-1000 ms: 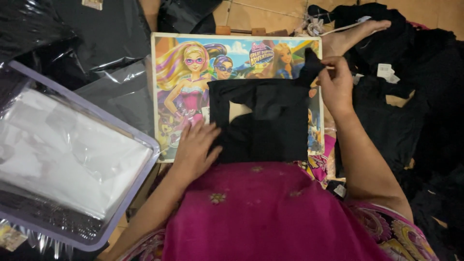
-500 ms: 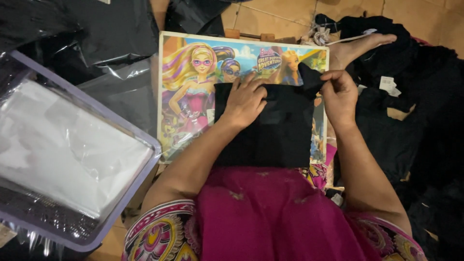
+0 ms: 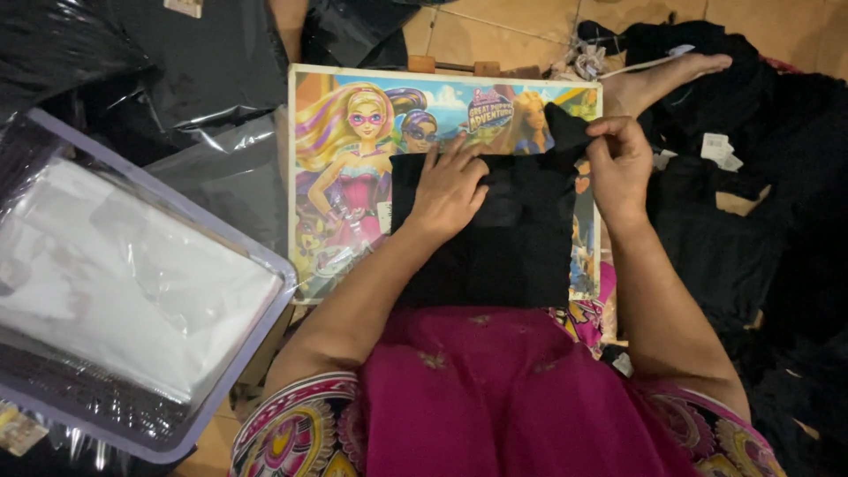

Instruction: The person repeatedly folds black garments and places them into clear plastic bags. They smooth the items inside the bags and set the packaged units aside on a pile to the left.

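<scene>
Head view, left hand: the left hand (image 3: 449, 187) lies palm down and flat on the folded black garment (image 3: 495, 234), fingers spread, pressing the cloth and gripping nothing.
Head view, right hand: the right hand (image 3: 618, 168) pinches the garment's upper right corner between thumb and fingers, and that corner stands up a little from the board.
Head view, garment: the folded black garment forms a rough square on the right half of the cartoon-printed board (image 3: 353, 177); its lower edge meets the person's magenta clothing (image 3: 495, 397).
Head view, board: the board lies flat on the tiled floor (image 3: 495, 31) in front of the person, its colourful left half uncovered.
Head view, left side: a clear plastic bin with a lilac rim (image 3: 265, 291) sits just beside the board's left edge and holds a white bundle in clear film (image 3: 124, 274); black plastic bags (image 3: 203, 79) lie behind it.
Head view, right side: a pile of black clothes (image 3: 760, 221) spreads over the floor, with a bare foot (image 3: 662, 75) resting at its upper edge near the board's top right corner.
</scene>
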